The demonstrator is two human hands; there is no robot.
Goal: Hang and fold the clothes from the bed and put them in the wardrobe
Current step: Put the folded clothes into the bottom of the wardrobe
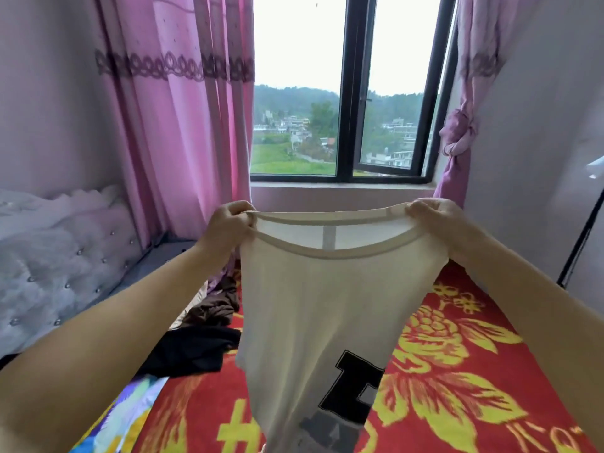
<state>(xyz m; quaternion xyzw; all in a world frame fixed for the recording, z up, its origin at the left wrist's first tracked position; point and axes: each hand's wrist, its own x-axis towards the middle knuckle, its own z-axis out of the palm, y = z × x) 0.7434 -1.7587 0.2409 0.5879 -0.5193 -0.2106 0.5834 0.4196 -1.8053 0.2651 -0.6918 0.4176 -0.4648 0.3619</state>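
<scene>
A cream t-shirt is held up in mid-air over the bed, stretched wide at the neckline. The left end of the collar is pinched by the left hand, fingers curled tight around the ribbed edge, and the right end is pinched the same way by the right hand. Both grips are closed on the fabric, nothing spread. The shirt hangs straight down from there, with a black block letter print seen low on it. On the bed, a red blanket with yellow flowers is laid out, and to the left a black garment and a brown one are left in a heap. Farther off, a window is flanked by pink curtains.
</scene>
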